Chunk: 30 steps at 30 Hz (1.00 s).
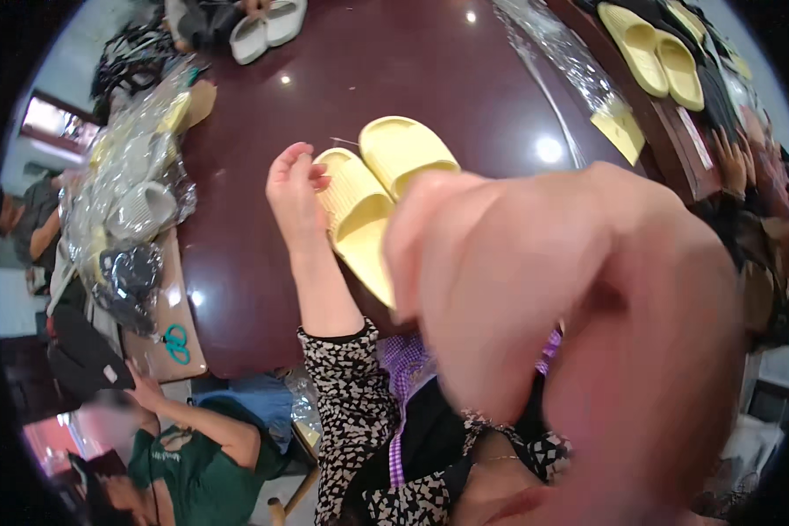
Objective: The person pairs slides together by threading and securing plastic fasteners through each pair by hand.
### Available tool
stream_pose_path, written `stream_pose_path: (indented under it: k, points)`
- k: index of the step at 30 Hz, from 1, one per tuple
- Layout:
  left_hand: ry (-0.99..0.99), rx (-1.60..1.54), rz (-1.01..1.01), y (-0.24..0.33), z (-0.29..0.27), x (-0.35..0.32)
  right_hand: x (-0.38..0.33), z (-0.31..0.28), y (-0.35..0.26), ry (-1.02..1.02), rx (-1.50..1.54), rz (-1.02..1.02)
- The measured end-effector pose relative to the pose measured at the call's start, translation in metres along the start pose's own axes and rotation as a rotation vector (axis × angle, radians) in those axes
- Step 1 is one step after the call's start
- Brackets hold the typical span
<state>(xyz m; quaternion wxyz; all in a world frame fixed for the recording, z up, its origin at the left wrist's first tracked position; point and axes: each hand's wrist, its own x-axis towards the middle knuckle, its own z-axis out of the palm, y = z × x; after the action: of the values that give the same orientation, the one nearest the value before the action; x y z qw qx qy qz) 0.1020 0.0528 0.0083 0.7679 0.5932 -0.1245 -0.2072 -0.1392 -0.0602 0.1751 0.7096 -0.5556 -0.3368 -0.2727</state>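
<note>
Those slippers [359,200] are pale yellow against the deep maroon table [241,280], the sleeve [349,394] is black flecked with cream, the cloth [405,358] purple-and-white gingham, the scissors [176,352] teal, and that shirt [206,478] dark green

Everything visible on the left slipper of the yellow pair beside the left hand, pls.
The left slipper is pale yellow, matte, and looks like moulded foam or rubber. It has a ribbed strap and an open back. It lies apparently sole-down on the dark, glossy table, toe pointing away from the wearer, beside its mate. The left hand's fingers are at its outer edge; contact is unclear. The blurred right hand hides part of its heel end.
</note>
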Motion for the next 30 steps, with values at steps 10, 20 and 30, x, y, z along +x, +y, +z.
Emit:
stream_pose_path:
  k: [10,20,30]
  points:
    - [0.024,-0.049,-0.007,-0.006,0.006,-0.004,-0.067,0.014,-0.085,-0.033,0.002,0.013]
    - [0.027,-0.051,0.017,0.001,0.015,-0.009,-0.015,-0.006,-0.027,-0.228,0.233,-0.085]
    - [0.07,-0.034,-0.003,-0.001,-0.002,-0.011,0.017,0.015,0.01,-0.347,0.428,-0.253]
